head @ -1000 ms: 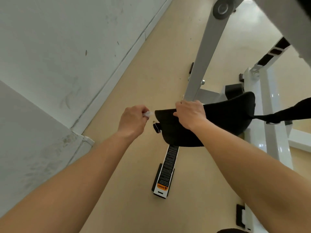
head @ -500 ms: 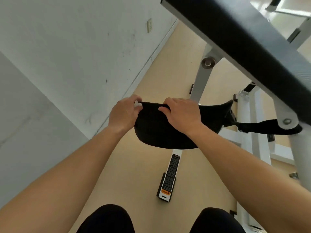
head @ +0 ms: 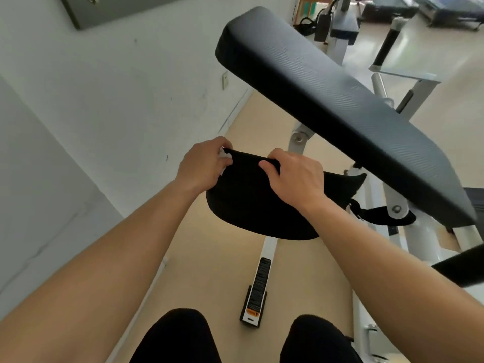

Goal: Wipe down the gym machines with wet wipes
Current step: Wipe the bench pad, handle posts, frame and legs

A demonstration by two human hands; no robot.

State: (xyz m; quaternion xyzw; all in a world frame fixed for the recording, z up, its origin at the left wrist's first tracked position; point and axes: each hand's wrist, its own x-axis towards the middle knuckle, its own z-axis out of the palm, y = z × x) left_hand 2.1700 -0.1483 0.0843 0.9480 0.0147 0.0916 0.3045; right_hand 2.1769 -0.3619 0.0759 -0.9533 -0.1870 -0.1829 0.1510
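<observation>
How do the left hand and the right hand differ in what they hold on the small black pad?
The left hand pinches a white wipe against the end of the small black pad; the right hand holds no wipe. The left hand sits at the pad's end; the right hand grips its upper edge nearer the middle. Both curl over that edge.

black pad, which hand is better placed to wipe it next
Left, probably. The left hand pinches the white wipe against the left end of the black pad. The right hand shows no wipe; its fingers curl over the pad's top edge, so it suits steadying.
</observation>
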